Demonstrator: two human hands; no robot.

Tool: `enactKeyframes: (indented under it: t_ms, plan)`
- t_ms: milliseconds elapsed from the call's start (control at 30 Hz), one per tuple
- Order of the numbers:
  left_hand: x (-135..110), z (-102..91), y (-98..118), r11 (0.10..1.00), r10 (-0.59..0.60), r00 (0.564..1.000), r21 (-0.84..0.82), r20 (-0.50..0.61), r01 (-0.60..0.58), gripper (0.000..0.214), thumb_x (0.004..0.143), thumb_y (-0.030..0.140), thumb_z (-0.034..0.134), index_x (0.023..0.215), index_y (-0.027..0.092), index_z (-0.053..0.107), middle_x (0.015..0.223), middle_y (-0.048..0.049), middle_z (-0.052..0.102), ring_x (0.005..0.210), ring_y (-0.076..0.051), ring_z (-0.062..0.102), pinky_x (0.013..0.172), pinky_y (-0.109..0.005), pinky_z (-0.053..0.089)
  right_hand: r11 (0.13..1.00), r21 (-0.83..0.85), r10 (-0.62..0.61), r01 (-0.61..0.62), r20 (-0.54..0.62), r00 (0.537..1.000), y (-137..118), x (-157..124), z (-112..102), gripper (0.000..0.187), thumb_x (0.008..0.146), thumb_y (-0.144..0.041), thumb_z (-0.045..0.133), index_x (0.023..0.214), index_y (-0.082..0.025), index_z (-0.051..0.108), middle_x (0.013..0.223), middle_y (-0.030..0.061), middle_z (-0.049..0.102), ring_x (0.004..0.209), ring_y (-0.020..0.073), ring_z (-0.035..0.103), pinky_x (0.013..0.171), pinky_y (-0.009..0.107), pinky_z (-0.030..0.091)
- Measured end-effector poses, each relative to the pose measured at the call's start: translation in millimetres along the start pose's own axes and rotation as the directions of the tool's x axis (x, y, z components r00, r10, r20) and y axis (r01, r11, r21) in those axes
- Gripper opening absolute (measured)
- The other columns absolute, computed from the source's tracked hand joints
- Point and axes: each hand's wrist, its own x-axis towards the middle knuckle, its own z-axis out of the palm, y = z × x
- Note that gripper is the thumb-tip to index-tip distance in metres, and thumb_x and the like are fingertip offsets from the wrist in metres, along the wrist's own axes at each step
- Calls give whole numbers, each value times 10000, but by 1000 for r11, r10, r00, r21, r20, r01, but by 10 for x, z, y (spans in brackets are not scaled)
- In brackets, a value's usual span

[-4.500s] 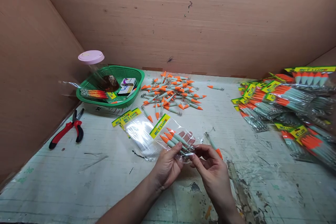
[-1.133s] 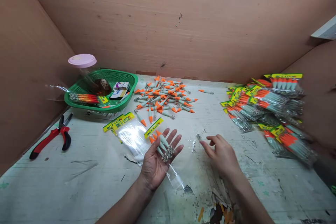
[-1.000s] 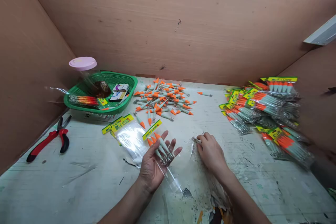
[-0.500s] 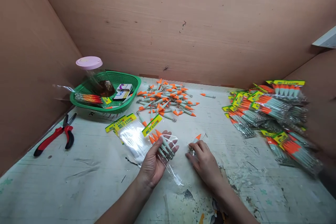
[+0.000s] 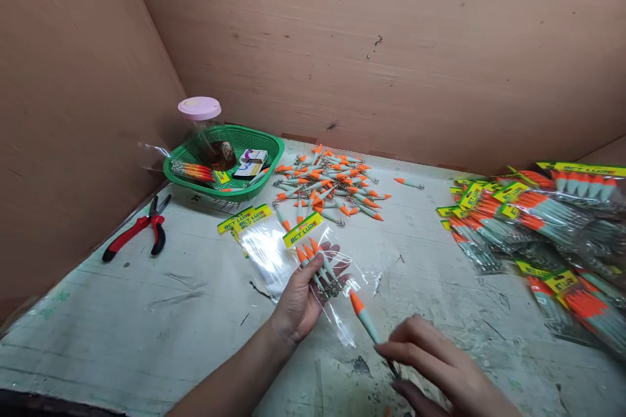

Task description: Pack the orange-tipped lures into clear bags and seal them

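My left hand is closed around a clear plastic bag with a yellow-green "BCT LURE" header. Inside it lie several fishing lures, pale green with orange tips and metal hooks at the lower end. Between the thumb and fingers of my right hand is a single fishing lure, pinched at its hook end with the orange tip pointing up and left, just right of the bag. Flat bags with the same header lie left of my left hand. Behind, a pile of loose lures covers the table.
A green basket at the back left holds a pink-lidded jar, a small box and a packet. Red-handled pliers lie at the left. Filled lure packets are heaped at the right. One lure lies apart, behind.
My right hand has lifted the lure off the table and drawn it toward me, tip beside the bag. My left hand still holds the bag. The camera view has shifted left.
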Motion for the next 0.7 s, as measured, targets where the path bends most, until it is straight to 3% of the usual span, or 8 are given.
enactKeyframes:
  t_ms: [67, 200, 300, 500, 700]
  plan:
    - [-3, -8, -15, 1000, -6, 1000, 16, 6, 5, 243, 795, 196, 629, 1027, 124, 626, 1130, -115, 655, 907, -255, 677, 845, -406, 540, 995, -100, 2, -7, -47, 999, 54, 34, 240, 255, 867, -143, 507, 1100, -204, 591, 838, 62, 636, 721, 140, 608, 603, 213, 511]
    - [0, -16, -38, 1000, -27, 999, -2, 27, 27, 295, 790, 205, 638, 1068, 108, 616, 1034, -125, 689, 939, -271, 668, 894, -423, 512, 968, -250, -47, -23, -267, 963, 157, 95, 548, 383, 854, -74, 515, 1227, -158, 518, 959, 110, 666, 801, 184, 611, 683, 308, 525]
    - [1, -14, -38, 999, -27, 999, -20, 23, 28, 325, 782, 215, 649, 1090, 116, 613, 1037, -120, 693, 972, -273, 657, 908, -422, 506, 967, -255, -68, -31, -369, 927, 172, 113, 631, 361, 844, -51, 517, 1180, -175, 562, 1034, 128, 652, 842, 192, 615, 695, 322, 533]
    - [-13, -6, -56, 1000, -14, 999, -6, 35, 14, 290, 773, 215, 656, 1045, 118, 634, 985, -115, 705, 952, -283, 663, 885, -432, 517, 983, -167, -19, -78, -513, 858, 133, 145, 738, 356, 819, -18, 543, 1127, -188, 599, 862, 73, 637, 760, 155, 624, 634, 262, 537]
    - [-34, 2, -98, 1000, -22, 998, 6, 55, 22, 272, 782, 239, 649, 1014, 96, 646, 979, -129, 705, 900, -280, 677, 847, -434, 534, 974, -139, 52, -179, -633, 773, 74, 241, 782, 219, 814, -33, 554, 947, -179, 649, 823, 56, 627, 715, 139, 637, 602, 217, 538]
